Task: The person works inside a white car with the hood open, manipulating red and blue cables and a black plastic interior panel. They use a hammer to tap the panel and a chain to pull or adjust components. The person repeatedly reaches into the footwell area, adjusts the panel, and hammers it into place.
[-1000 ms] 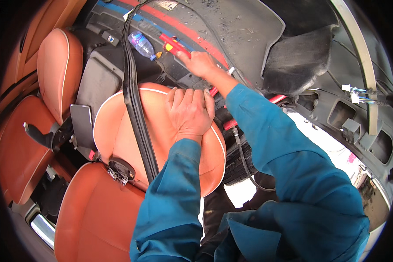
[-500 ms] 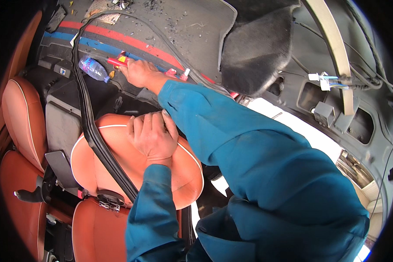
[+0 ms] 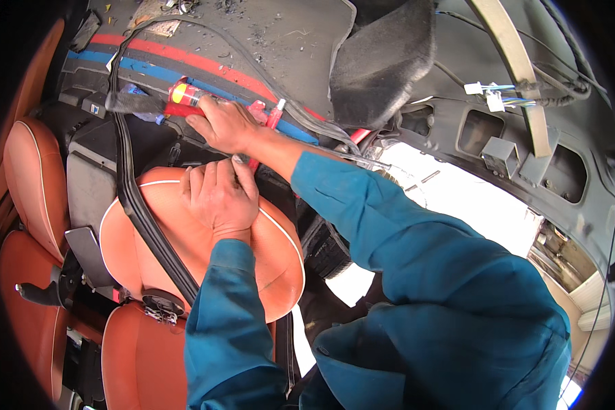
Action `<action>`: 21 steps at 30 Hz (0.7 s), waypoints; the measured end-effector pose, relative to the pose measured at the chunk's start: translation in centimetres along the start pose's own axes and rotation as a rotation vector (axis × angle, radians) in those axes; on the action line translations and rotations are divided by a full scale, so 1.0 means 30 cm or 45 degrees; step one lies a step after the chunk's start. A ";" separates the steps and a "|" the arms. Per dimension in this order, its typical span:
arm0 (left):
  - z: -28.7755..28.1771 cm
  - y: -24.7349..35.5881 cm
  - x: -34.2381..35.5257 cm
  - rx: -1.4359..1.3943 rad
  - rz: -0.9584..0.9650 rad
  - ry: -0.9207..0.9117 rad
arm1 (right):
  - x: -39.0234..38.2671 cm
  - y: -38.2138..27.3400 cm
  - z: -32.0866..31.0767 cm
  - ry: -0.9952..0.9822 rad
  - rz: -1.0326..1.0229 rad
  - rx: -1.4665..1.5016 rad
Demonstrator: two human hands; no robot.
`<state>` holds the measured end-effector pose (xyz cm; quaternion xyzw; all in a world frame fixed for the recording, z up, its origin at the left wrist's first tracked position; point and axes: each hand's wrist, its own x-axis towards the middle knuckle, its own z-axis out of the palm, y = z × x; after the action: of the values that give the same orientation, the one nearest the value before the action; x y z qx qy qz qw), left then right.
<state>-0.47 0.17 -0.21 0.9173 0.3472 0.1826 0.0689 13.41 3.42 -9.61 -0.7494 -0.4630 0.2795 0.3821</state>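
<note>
My left hand rests with bent fingers on the upper edge of a folded orange seat with white piping. My right hand is closed on a red-handled tool with a blurred dark grey end. Just beyond it lies a red tube with a yellow label, beside another red item with a white nozzle. A plastic bottle with blue label is partly hidden behind the tool. A long black rubber strip runs down across the seat.
Orange seats and a black lever are at left. A grey panel with red and blue stripes spans the back. At right hang a beige strap, wire connectors and a metal bracket, above a bright opening.
The view has shifted, so the seat sits further left. The red-handled tool has swung leftward in my right hand, its dark end now over the bottle. My left hand stays on the seat.
</note>
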 end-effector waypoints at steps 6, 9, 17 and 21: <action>-0.008 0.010 0.000 0.012 -0.025 -0.020 | 0.031 0.029 0.034 0.159 -0.139 -0.027; -0.023 0.014 0.007 -0.011 -0.026 -0.052 | 0.051 0.029 0.044 0.087 -0.085 -0.103; -0.036 0.015 0.017 -0.067 -0.023 -0.077 | 0.164 0.045 0.101 -0.069 0.191 -0.170; -0.016 -0.003 0.000 -0.083 -0.046 -0.053 | 0.239 0.098 0.181 -0.187 0.431 -0.151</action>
<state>-0.71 0.22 0.20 0.9118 0.3560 0.1733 0.1092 13.60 10.81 -15.51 -0.8152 -0.3727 0.3659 0.2501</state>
